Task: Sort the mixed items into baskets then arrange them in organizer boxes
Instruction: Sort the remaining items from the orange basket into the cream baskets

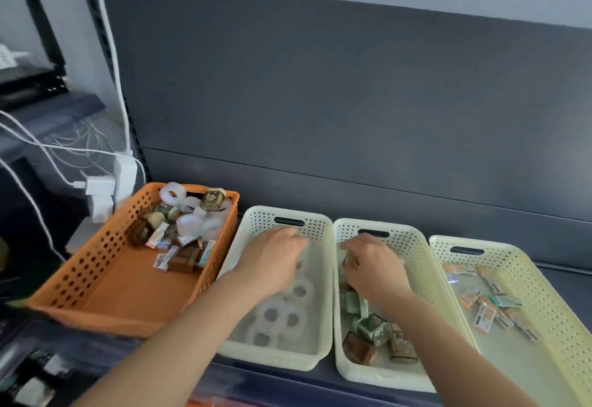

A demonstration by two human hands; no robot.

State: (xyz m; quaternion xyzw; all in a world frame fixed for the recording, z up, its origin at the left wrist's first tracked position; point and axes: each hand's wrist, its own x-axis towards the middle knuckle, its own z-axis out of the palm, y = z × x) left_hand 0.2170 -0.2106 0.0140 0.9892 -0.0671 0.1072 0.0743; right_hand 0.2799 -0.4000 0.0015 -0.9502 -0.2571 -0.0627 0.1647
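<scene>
Both forearms reach in low. Left hand [272,259] dips into the first white basket [256,216] above the white rings [282,313]; right hand [371,267] into the middle basket [416,246] beyond the tins [373,329]. Fingers blurred, can't tell whether they grip anything. Mixed items [179,230] sit in the orange basket [96,278], leftmost.
</scene>
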